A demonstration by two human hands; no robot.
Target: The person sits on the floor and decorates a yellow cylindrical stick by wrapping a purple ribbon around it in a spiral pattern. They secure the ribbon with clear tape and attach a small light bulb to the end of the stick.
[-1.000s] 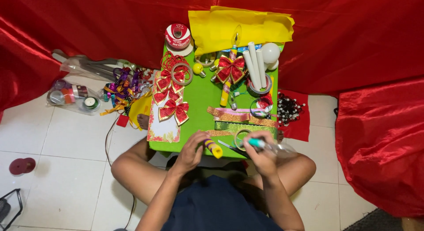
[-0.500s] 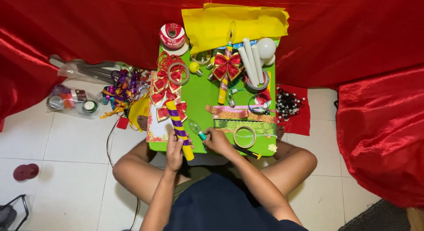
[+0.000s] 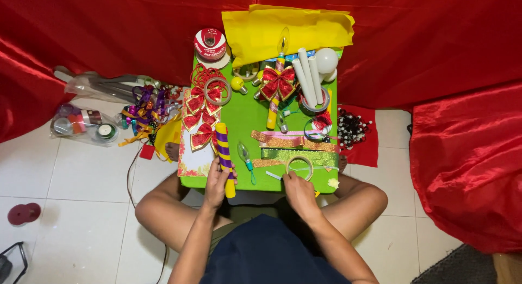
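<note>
My left hand point(image 3: 216, 185) is closed around the lower end of a yellow stick wound with purple ribbon point(image 3: 224, 151), which lies along the left front of a small green table point(image 3: 244, 118). At the front edge, my right hand point(image 3: 296, 190) pinches the near rim of a tape ring point(image 3: 299, 165). A clear bulb with a green base point(image 3: 244, 155) lies between the two hands. Glitter ribbon strips in gold and green point(image 3: 296, 148) lie just beyond the ring.
Red bows point(image 3: 200, 114) line the table's left side, with a red ribbon spool point(image 3: 210, 44) and yellow paper point(image 3: 288, 28) at the back. White tubes in a cup point(image 3: 310, 80) stand at the right. Curly ribbons point(image 3: 145, 107) and a bag of tape rolls point(image 3: 81, 125) lie on the floor, left. Red cloth surrounds everything.
My left hand has taken the striped stick and laid it along the table's left front. My right hand put down the green-based bulb and moved onto the tape ring.
</note>
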